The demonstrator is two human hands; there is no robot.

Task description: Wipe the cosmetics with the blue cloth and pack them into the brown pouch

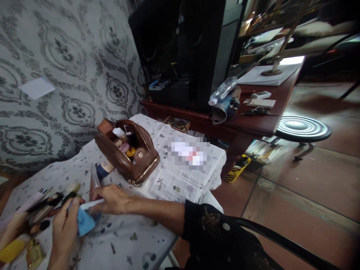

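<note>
At the lower left my left hand (pixel 64 228) is closed on a light blue cloth (pixel 86 222), which hangs below the fingers. My right hand (pixel 114 198) grips one end of a slim white tube (pixel 92 204); its other end meets the cloth. Beyond the right fingers are a blurred, pinkish tube (pixel 95 180) and a beige tube with a dark blue cap (pixel 104 168). A brown leather cosmetic bag (pixel 143 159) sits unzipped behind them, with several bottles and a yellow item inside.
Several cosmetics (pixel 46 206) lie left of my hands, near a gold bottle (pixel 34 255) and a yellow object (pixel 12 250). A patterned cloth (pixel 165 183) covers the table and bears a pixelated item (pixel 189 153). Beyond are a wooden desk (pixel 253 123), plastic bottle (pixel 223 90) and round stool (pixel 303 127).
</note>
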